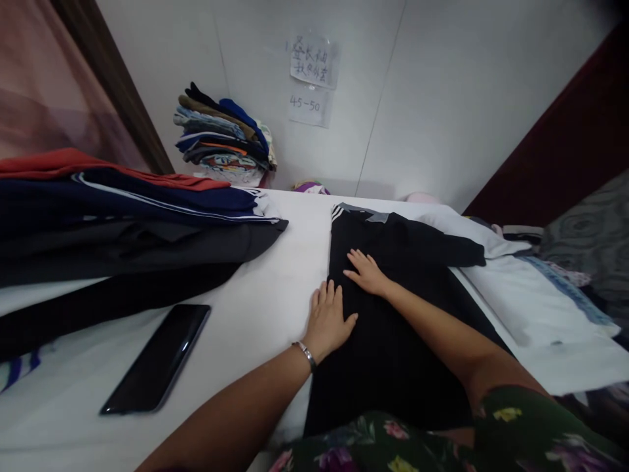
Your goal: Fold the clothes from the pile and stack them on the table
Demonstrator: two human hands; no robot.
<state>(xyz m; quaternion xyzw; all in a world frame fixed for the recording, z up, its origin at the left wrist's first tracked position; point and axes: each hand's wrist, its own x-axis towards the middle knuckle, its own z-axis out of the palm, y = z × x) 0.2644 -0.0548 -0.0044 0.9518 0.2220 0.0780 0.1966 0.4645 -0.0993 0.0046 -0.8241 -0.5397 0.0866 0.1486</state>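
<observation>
A black long-sleeved jacket [393, 354] lies spread on the white table cover [265, 314], with white stripes at its left shoulder and a grey collar at the far end. Its right sleeve stretches out to the right; the left sleeve does not show. My left hand [330, 321], with a silver bracelet at the wrist, lies flat over the jacket's left edge, fingers extended. Farther up, my right hand [367, 273] rests flat on the jacket's chest with the fingers spread. Neither hand grips anything.
A dark phone [157, 359] lies at the left. Beyond it are layered garments, including a navy striped one [171, 196] and a red one [113, 167]. Folded clothes [223, 134] are stacked against the wall, under paper signs [314, 62]. White clothing [531, 301] lies at the right.
</observation>
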